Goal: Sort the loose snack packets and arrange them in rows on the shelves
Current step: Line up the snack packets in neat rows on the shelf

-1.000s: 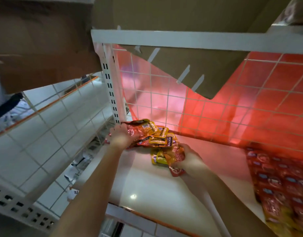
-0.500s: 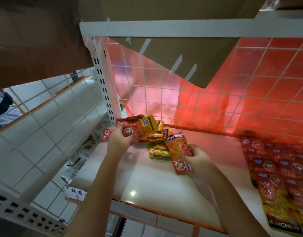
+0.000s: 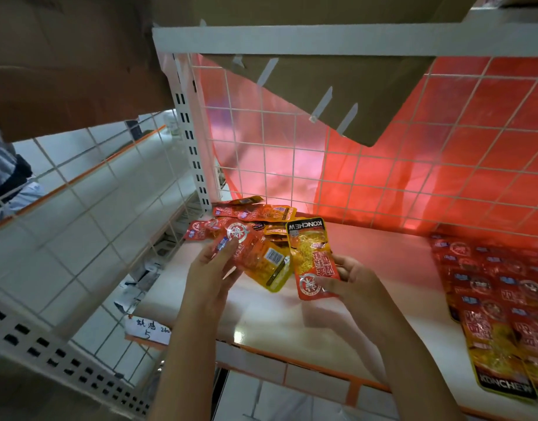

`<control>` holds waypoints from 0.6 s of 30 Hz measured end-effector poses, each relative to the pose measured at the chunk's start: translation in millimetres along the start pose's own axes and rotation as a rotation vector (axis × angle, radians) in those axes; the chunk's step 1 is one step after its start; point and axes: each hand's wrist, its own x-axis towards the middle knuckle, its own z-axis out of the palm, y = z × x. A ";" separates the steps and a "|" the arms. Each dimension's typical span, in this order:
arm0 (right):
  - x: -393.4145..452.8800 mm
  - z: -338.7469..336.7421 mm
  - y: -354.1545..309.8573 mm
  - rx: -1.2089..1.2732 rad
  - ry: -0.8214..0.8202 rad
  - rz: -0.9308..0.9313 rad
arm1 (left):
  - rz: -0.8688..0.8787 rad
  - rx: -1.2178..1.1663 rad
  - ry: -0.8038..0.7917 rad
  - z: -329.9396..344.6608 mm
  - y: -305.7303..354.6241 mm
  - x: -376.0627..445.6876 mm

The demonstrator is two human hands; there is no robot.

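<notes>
Above the white shelf (image 3: 292,317), the right hand (image 3: 352,284) pinches one upright packet (image 3: 311,256) and the left hand (image 3: 210,268) grips another packet (image 3: 261,259) before the loose pile (image 3: 249,217); both should be squared face-up and aligned with the finished rows (image 3: 498,299).

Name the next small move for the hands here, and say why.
Probably carry the packet in the right hand across to the laid rows at the shelf's right. That KONCHEW packet is already lifted clear of the loose pile, and the left hand holds another packet.
</notes>
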 end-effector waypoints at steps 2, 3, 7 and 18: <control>-1.5 3.6 -1.7 0.027 0.016 -0.003 | -0.025 -0.042 0.001 0.1 1.0 -1.7; -2.2 6.3 -2.7 0.078 0.022 0.006 | -0.032 -0.062 -0.004 0.1 0.8 -1.8; -7.3 14.3 -1.5 0.476 0.075 0.124 | -0.031 -0.087 -0.006 2.9 -1.5 -5.9; -18.1 16.7 7.1 0.777 0.221 0.199 | -0.113 -0.067 0.049 11.3 -6.9 -7.3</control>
